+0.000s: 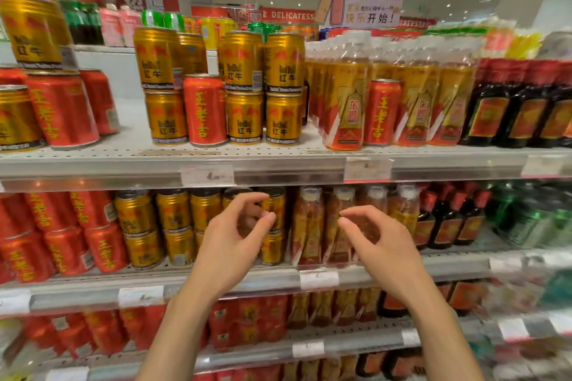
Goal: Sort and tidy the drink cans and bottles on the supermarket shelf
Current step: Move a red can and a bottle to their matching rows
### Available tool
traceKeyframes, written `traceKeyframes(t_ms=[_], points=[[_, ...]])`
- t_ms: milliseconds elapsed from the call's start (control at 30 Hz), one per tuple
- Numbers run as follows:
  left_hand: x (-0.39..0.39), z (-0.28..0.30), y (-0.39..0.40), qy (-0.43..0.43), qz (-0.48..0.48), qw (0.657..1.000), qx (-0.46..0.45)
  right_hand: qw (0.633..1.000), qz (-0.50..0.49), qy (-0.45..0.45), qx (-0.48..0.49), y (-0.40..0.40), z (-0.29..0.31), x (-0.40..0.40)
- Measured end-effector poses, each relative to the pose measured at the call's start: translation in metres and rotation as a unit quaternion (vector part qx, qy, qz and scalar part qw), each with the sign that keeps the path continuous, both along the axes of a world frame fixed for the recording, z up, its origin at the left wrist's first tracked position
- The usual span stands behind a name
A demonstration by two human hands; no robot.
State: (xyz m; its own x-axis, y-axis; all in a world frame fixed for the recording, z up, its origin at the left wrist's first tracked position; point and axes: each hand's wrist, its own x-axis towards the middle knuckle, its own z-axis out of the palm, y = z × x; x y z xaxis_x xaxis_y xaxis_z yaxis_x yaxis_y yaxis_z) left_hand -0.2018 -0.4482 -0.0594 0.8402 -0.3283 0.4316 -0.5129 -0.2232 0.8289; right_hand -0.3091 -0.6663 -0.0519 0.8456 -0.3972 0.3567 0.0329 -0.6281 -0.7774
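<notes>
On the top shelf (278, 164) one red can (205, 110) stands among stacked gold cans (244, 86). A second red can (381, 111) sits between the wrapped amber bottles (346, 96). More red cans (62, 108) stand at the left, some under gold ones. Both my hands hover empty in front of the second shelf, fingers curled and apart. My left hand (230, 241) is before the gold cans (173, 226) there. My right hand (379, 244) is before the amber bottles (309, 226).
Dark bottles with red caps (523, 108) fill the right of the top shelf, and green bottles (532, 219) the right of the second. Red cans (52, 232) crowd the second shelf's left. Lower shelves hold red packs and more bottles. Price tags line the shelf edges.
</notes>
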Motion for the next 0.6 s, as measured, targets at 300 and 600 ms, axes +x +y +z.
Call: traceKeyframes(t_ms=[300,600], points=[[-0.031,0.037,-0.118,-0.069,0.059,0.996,0.016,0.999,0.008,-0.037,-0.008,-0.128,0.023,-0.031],[0.013,0.090,-0.162,-0.180,0.159,0.970,0.024,0.976,0.022,-0.073,-0.202,-0.172,0.083,0.004]])
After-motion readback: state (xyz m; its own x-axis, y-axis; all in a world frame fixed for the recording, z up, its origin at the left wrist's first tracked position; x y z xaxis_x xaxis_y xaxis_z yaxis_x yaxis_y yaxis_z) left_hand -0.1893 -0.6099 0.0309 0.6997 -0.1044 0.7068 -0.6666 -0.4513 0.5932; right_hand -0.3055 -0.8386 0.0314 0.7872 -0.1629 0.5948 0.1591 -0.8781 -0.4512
